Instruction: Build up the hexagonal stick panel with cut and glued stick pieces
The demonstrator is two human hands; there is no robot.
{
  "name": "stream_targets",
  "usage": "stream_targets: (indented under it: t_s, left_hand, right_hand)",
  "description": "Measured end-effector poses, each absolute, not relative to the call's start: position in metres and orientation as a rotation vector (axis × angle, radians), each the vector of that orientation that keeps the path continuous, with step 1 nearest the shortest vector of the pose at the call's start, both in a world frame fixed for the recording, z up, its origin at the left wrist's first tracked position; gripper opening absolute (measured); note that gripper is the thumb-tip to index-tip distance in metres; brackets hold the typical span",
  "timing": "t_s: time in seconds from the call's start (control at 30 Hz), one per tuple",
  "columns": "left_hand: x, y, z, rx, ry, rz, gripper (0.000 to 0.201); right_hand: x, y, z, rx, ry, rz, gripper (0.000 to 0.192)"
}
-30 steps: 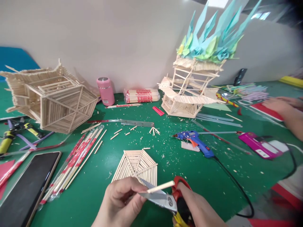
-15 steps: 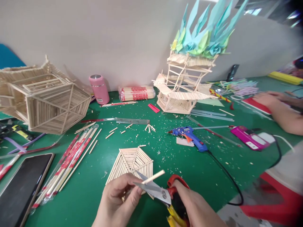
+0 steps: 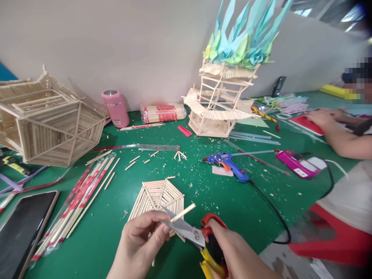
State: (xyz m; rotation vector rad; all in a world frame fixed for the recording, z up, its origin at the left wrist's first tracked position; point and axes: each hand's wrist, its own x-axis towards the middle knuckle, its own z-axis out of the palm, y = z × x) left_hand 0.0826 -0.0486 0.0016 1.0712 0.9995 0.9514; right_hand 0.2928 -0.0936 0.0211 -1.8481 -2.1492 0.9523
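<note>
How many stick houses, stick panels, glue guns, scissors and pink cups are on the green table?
Stick houses: 2, the hexagonal house and the tower with paper cranes
Flat stick panels: 1
Glue guns: 1, blue
Scissors: 1, in the right hand
Pink cups: 1
Total: 6

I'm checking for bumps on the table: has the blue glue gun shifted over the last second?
No. The blue glue gun keeps its place beside the white scrap; only the camera view slid.
</note>
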Motion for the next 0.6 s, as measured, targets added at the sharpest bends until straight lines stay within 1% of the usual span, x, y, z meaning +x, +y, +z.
stream_targets:
  t_s: [0.1,0.2,0.33,0.47,0.6]
  left_hand:
    - [0.082,-0.047,0.001,1.138,1.023,0.979,0.009]
    - [0.080,-0.047,0.008,1.053,1.010,0.960,0.016]
    - [0.080,-0.044,0.013,0.989,0.931,0.858,0.024]
    - [0.082,-0.041,0.008,1.109,1.045,0.995,0.017]
    - [0.077,-0.042,0.008,1.340,1.159,1.142,0.007]
  right_hand:
    - [0.289,-0.090,0.024,-1.816,-2.109,0.938,0.025]
    - [0.289,-0.088,0.029,-1.812,-2.094,0.953,0.024]
    - [0.294,-0.085,0.032,-1.803,-2.221,1.037,0.022]
    - [0.293,-0.076,0.031,-1.767,-2.253,1.092,0.021]
    - [0.287,-0.064,0.031,-1.729,-2.263,1.065,0.018]
